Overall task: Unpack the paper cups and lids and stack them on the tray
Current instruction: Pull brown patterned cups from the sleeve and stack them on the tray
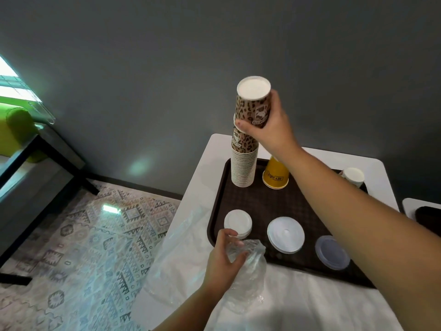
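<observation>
A tall stack of upturned leopard-print paper cups (244, 163) stands at the back left of the dark brown tray (267, 201). My right hand (269, 125) grips the top leopard-print cup (254, 103), tilted, just above the stack. My left hand (224, 259) holds a crumpled clear plastic wrapper (249, 271) at the tray's front edge. On the tray also stand a yellow cup (275, 176), a cup at the back right (353, 176), a small white lid stack (238, 223), a larger white lid stack (286, 235) and a translucent lid (332, 252).
The tray lies on a white table (286, 306). Clear plastic film (181, 247) hangs over the table's left edge. A second dark tray (428, 218) shows at the right. To the left are patterned floor tiles (95, 235), a black table frame (47, 154) and a grey wall behind.
</observation>
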